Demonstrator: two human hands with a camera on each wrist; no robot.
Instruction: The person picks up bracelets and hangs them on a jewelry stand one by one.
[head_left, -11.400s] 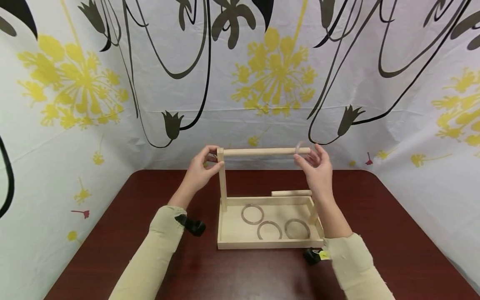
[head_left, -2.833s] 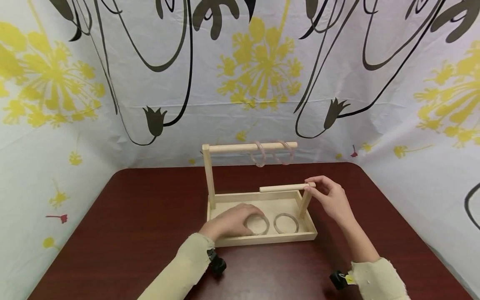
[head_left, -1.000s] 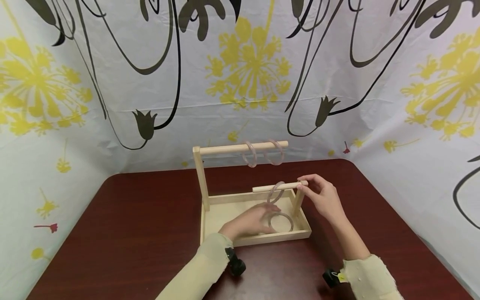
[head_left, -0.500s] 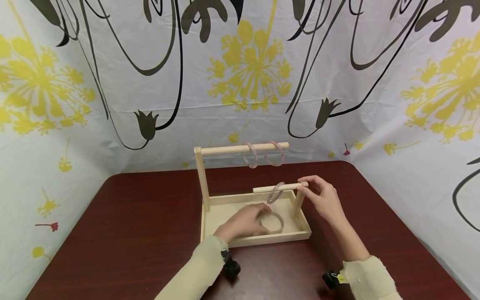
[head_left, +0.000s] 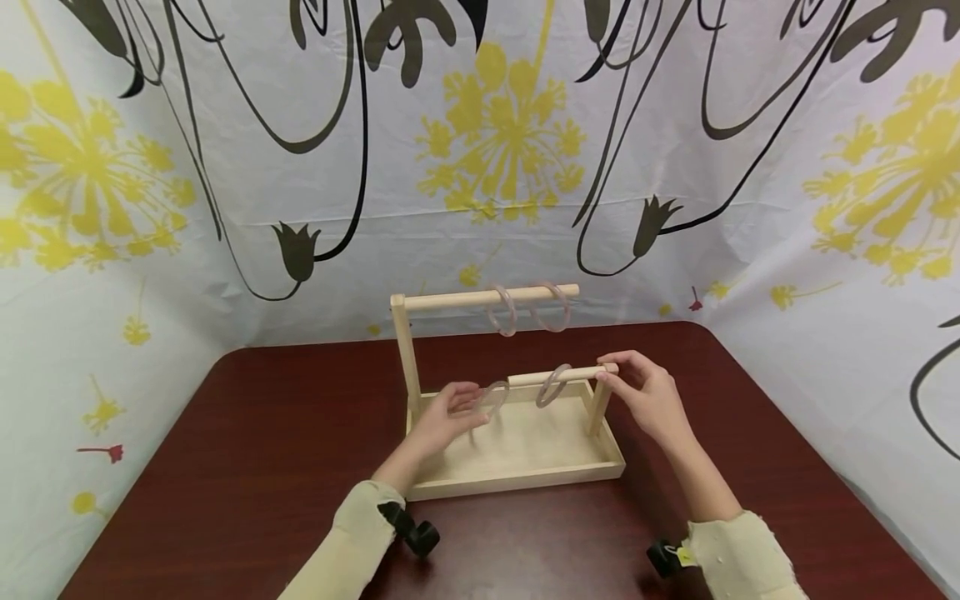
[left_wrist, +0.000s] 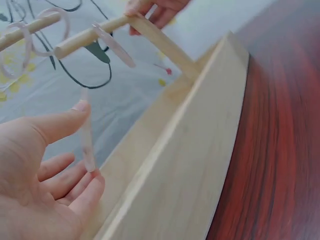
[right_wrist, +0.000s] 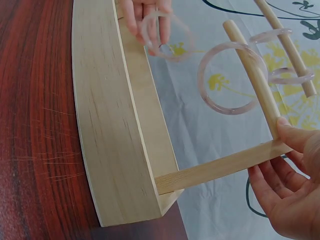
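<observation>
My left hand (head_left: pixel 438 425) pinches a pale, translucent bangle (left_wrist: pixel 87 135) between thumb and fingertips, just left of the free end of the lower bar (head_left: pixel 525 379). The bangle stands on edge, apart from the bar. Another bangle (right_wrist: pixel 204 82) hangs on that lower bar. My right hand (head_left: pixel 645 392) grips the corner where the lower bar meets its short post (right_wrist: pixel 220 165). Two more bangles, a left one (head_left: pixel 502 311) and a right one (head_left: pixel 552 307), hang on the upper bar (head_left: pixel 450 300) behind, which a taller post (head_left: pixel 407 354) carries.
Both posts rise from a shallow wooden tray (head_left: pixel 517 481) on a dark red-brown table (head_left: pixel 300 433). A white cloth (head_left: pixel 450 242) with flower prints hangs behind the table. A small black camera sits on each wrist.
Since half a second ago, my left hand has lifted the last bangle off the tray floor and carried it leftward and up, near the lower bar's end. My right hand keeps its place.
</observation>
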